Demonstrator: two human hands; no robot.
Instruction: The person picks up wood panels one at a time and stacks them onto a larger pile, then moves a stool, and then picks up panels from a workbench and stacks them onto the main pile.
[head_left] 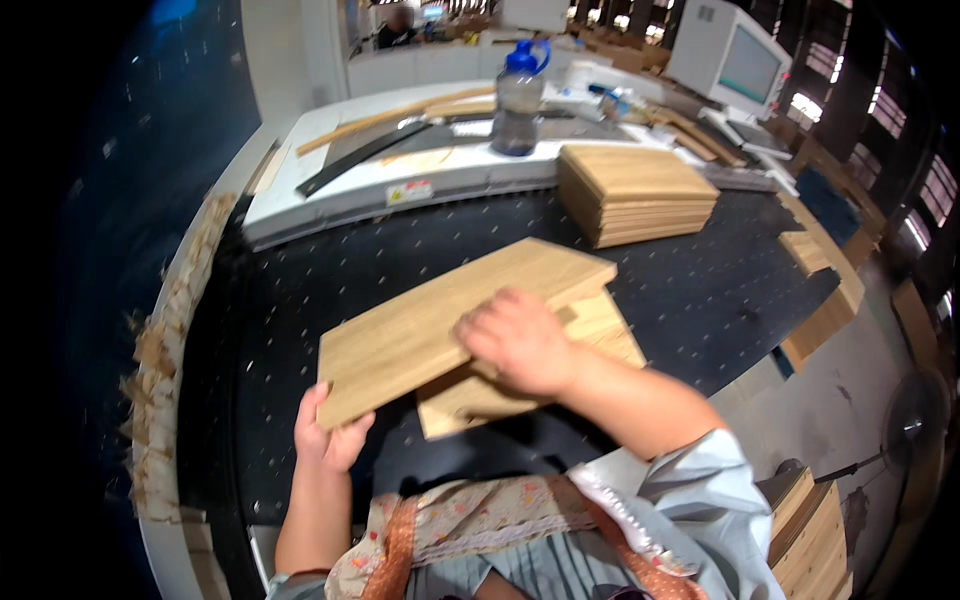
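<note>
1. Left hand [325,435] grips the near corner of the top board [450,325], fingers curled under its edge.
2. Right hand [520,340] lies flat on that board, fingers closed together, pressing.
3. Board sits mid-desk [300,290] over another board [590,345]; stack [635,190] at one o'clock.

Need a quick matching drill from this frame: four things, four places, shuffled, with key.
Things:
1. top wooden board
2. stack of boards
3. water bottle
4. monitor

Places:
A. far right corner, behind the bench
B. under the right hand, corner gripped by the left hand
C. on the white ledge, far side
D. on the black table, right of centre

Pairs: 1-B, 2-D, 3-C, 4-A
</note>
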